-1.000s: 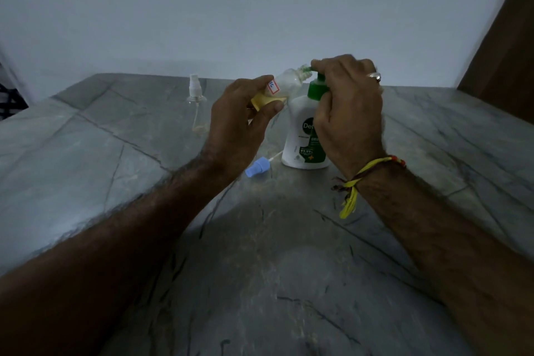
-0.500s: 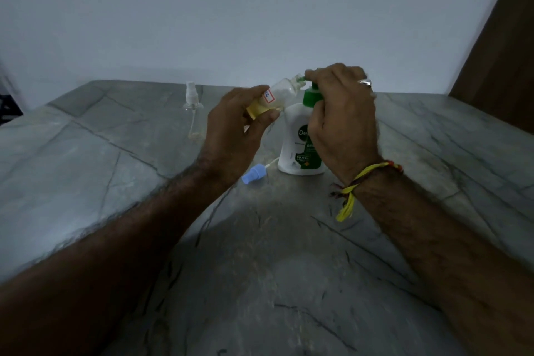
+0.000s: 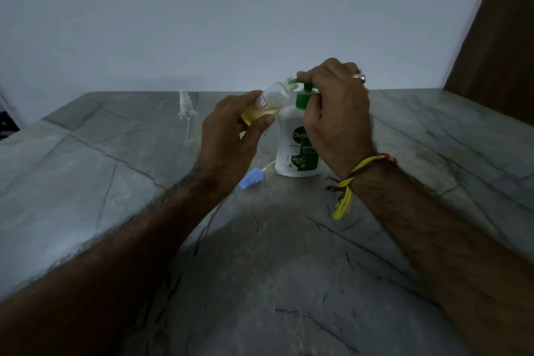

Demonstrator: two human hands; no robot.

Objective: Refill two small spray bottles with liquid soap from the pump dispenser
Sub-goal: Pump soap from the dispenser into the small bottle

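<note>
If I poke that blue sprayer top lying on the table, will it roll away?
The blue sprayer top would probably wobble, not roll far: it lies on its side, and its thin tube trails beside it, likely dragging. It looks small, so probably very light and easy to flick along the stone table.

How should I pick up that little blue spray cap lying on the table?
Probably pinch the blue spray cap across its chunky blue body, coming from above. It lies on its side on the stone table with its thin white tube pointing toward the soap dispenser; the tube looks too thin for a steady grip. Its near side is free.
</note>
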